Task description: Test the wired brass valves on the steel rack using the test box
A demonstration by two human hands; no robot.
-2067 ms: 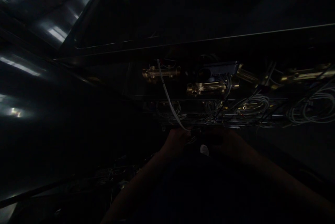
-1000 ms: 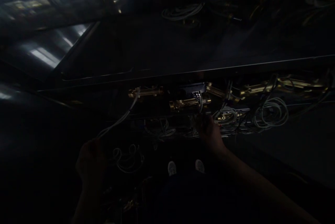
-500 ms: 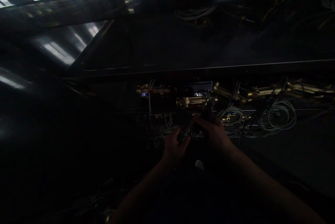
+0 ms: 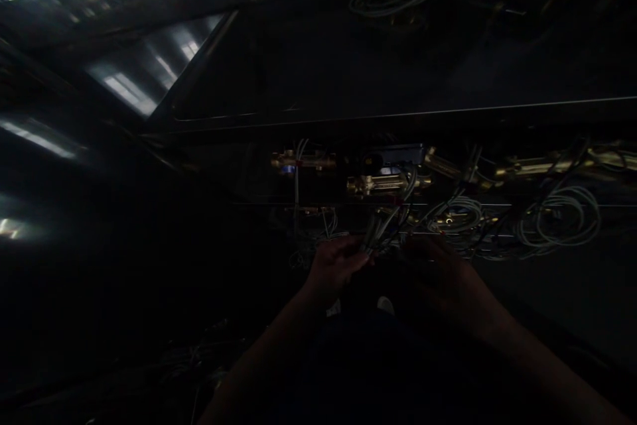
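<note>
Holding cables (image 4: 387, 229), left hand (image 4: 334, 267) sits below panel edge (image 4: 448, 111).

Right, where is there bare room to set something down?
The broad dark panel looks bare between the upper pale cable coil and the panel's thin bright edge, though its tilt is unclear. Below, it is crowded: brass cylindrical fittings, dark blue box, looped pale cables, left hand holding pale cable bundle.
</note>
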